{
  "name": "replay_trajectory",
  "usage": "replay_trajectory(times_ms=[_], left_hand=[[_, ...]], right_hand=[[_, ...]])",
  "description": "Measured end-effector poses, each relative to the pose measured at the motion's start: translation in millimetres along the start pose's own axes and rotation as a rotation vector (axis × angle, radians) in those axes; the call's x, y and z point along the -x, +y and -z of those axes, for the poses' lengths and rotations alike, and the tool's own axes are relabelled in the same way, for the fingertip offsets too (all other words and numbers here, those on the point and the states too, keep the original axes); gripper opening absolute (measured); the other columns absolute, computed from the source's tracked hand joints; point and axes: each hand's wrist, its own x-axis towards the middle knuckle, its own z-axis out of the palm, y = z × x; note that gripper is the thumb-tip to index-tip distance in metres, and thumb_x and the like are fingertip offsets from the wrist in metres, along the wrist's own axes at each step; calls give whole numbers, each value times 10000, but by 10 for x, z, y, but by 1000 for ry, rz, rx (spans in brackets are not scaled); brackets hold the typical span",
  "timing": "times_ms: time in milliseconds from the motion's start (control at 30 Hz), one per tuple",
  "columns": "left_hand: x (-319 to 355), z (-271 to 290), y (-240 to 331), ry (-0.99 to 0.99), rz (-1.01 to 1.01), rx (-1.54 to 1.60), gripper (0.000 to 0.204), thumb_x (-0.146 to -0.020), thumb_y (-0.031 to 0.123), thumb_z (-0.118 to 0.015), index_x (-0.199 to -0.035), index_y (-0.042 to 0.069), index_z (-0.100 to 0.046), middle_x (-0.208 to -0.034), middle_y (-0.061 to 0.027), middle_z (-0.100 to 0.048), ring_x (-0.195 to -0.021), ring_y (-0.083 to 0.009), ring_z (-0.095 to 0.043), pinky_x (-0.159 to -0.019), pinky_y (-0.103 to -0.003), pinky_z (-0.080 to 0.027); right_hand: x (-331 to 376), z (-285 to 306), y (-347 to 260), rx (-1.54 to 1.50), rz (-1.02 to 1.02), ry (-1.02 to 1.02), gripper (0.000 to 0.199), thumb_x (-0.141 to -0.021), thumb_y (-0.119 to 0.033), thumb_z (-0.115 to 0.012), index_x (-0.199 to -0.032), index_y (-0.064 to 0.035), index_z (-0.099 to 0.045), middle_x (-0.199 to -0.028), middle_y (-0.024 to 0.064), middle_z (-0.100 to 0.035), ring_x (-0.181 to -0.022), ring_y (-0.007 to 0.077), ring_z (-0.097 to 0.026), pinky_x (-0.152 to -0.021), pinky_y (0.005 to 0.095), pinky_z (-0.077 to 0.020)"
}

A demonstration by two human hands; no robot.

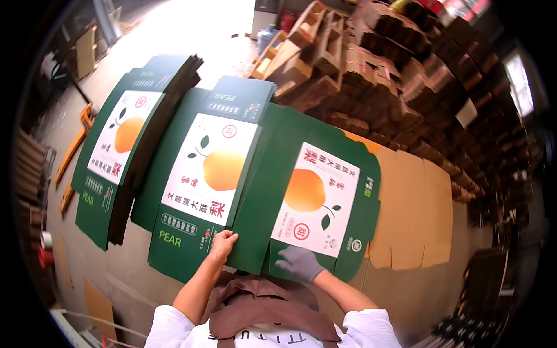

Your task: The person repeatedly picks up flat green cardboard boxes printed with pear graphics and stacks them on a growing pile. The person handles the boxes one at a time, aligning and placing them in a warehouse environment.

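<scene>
In front of me lies a green printed cardboard box blank (255, 197), unfolded flat, with white panels showing a yellow fruit. My bare left hand (222, 246) pinches its near edge, close to a crease between two panels. My right hand (300, 264), in a grey glove, rests near the lower corner of the right-hand white panel, fingers extended and somewhat apart. Beside it on the left rises a thick stack of matching green blanks (119, 139). Plain brown cardboard (412, 209) extends to the right of the green blank.
Wooden pallets (307, 52) lean at the far side, near a blue water jug (267, 37). Tall piles of brown cardboard (418, 87) line the right. An orange pallet jack (72, 153) stands on the floor at the left. A brown cardboard piece (98, 304) lies at the lower left.
</scene>
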Motion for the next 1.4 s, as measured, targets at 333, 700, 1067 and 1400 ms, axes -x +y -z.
replay_trajectory(times_ms=[333, 700, 1067, 1400], left_hand=[[1015, -139, 220, 102, -145, -46, 140, -940, 107, -668, -911, -21, -620, -666, 2, -584, -625, -38, -490, -556, -236, -410], [916, 107, 66, 48, -64, -40, 131, -906, 107, -697, -963, -1, -648, -755, -140, -669, -613, -237, -650, -575, -316, -495], [481, -3, 36, 329, -472, -270, 365, -779, -81, -722, -1120, 8, -630, -974, -118, -652, -744, -267, -651, -637, -345, -535], [359, -74, 21, 388, -499, -414, 512, -686, -89, -715, -1177, 52, -684, -1045, -90, -610, -753, -232, -611, -633, -337, -528]], right_hand=[[-3167, 1578, 1659, 43, -256, 360, 403, -945, -379, -582, -1199, -72, -633, -1190, 168, -653, -1106, 363, -613, -966, 421, -475], [-4402, 1882, 1115, 750, 353, -266, 171, -884, -271, -634, -971, -127, -668, -1429, 102, -528, -1365, 337, -426, -1107, 515, -310], [-4858, 2341, 1211, 847, 356, -301, 124, -866, -154, -637, -880, -44, -583, -1356, 160, -586, -1309, 332, -490, -1097, 408, -343], [-5190, 2323, 1390, 888, 315, -310, 132, -925, -168, -584, -910, -37, -566, -1384, 168, -573, -1300, 327, -499, -1096, 395, -322]])
